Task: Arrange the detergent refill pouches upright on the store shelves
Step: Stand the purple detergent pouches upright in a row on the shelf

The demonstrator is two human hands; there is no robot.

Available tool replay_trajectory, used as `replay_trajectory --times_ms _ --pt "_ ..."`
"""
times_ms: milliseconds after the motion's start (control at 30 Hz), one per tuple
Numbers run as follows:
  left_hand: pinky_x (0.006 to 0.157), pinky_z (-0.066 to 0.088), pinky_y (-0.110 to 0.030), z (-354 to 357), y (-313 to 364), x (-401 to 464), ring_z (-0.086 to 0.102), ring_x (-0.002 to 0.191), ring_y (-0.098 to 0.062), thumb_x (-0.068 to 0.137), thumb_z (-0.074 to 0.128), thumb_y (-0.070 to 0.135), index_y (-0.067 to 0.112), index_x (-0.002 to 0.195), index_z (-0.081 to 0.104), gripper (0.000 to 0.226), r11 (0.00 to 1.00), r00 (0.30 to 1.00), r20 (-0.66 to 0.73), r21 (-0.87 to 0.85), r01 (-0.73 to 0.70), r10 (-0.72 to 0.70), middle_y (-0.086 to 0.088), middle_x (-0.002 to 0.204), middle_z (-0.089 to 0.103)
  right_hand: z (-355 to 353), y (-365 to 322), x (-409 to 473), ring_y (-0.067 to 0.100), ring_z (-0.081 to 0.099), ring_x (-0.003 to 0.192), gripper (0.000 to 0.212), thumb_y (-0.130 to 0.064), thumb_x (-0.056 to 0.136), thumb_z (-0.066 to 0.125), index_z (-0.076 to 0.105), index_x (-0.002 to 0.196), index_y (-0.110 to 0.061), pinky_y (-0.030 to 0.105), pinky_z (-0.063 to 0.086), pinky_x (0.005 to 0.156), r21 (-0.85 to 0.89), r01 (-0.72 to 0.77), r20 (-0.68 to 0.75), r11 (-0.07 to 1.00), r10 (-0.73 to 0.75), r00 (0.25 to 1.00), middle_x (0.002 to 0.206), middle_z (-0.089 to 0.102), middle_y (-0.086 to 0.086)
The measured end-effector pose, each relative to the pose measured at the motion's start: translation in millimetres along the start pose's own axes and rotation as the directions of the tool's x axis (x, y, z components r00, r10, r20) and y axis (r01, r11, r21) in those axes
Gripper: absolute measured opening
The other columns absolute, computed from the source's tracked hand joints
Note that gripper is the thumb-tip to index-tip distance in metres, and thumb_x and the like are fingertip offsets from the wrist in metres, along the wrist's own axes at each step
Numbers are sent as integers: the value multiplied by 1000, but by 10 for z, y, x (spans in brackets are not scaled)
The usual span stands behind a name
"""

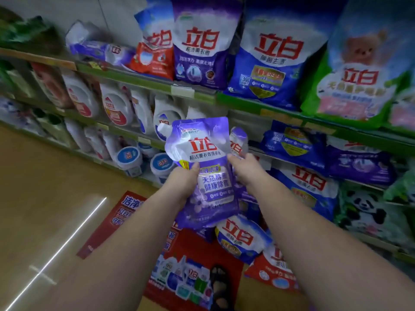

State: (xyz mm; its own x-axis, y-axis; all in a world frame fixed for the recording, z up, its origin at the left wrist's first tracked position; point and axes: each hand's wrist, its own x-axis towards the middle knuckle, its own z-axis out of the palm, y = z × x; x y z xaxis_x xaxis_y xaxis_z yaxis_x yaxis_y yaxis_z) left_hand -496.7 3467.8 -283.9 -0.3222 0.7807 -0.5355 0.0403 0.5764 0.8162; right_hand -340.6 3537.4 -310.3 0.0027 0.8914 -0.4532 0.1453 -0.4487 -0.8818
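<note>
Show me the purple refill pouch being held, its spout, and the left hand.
purple refill pouch (207, 153): head view, on the red logo of its front panel.
spout (161, 128): head view, on the white cap at the pouch's upper left corner.
left hand (185, 178): head view, on the back of the hand.

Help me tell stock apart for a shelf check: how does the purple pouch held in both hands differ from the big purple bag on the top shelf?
The purple pouch has a spout at its upper left corner; the big purple bag shows none. The pouch is off the shelf, held by the left hand and right hand, tilted slightly; the bag stands on the top shelf. Both carry the same red logo on white.
</note>
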Motion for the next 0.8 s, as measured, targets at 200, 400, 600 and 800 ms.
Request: replay_trajectory --times_ms 200,400,600,800 --pt "95 53 -49 265 291 816 67 99 -35 98 55 39 10 96 63 31 995 996 -57 64 75 -71 -15 107 71 -194 -175 1211 36 54 121 53 -24 94 58 41 139 -2 40 46 97 -371 1 -224 929 -91 970 138 52 19" --pt "96 52 -51 403 410 1230 66 103 -37 97 58 37 7 114 64 35 991 990 -65 52 127 -123 -17 114 70 -210 -57 1910 29 62 106 59 -20 88 69 43 139 -6 29 40 71 -308 -84 -231 948 11 973 132 59 16" --pt "94 54 -53 479 441 1397 68 100 -40 97 60 32 4 107 67 31 977 976 -22 1 215 -215 -22 106 72 -258 177 2172 34 65 103 41 -22 98 50 46 139 -21 40 54 80 -344 -89 -221 935 12 975 123 65 13" --pt "94 54 -50 419 466 1321 69 99 -37 97 60 30 8 98 66 23 977 977 -18 -1 214 -214 -20 107 72 -210 160 2131 37 56 121 40 -32 102 45 54 136 -13 37 43 87 -428 -84 -288 900 -48 956 133 60 17"
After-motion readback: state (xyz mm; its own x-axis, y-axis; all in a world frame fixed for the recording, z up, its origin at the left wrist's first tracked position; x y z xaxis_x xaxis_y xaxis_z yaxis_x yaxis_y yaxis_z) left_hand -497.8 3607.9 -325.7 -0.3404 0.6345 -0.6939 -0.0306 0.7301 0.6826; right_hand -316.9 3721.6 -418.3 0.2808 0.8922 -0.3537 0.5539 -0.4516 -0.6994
